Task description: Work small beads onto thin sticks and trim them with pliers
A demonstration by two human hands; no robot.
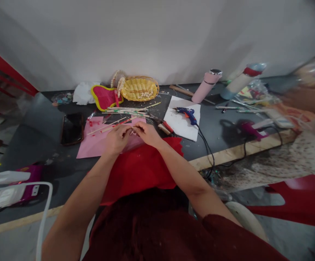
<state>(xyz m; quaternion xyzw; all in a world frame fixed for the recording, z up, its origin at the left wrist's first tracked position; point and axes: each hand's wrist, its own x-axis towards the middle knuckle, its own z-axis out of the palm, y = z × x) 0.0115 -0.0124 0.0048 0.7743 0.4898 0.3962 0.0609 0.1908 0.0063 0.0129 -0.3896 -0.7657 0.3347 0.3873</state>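
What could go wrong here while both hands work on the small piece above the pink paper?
1. The left hand and right hand pinch something tiny; it might slip among the thin sticks.
2. The blue glue gun rests on white paper, near the right forearm; if hot, it may burn.
3. Its black cord hangs over the table edge and could snag.
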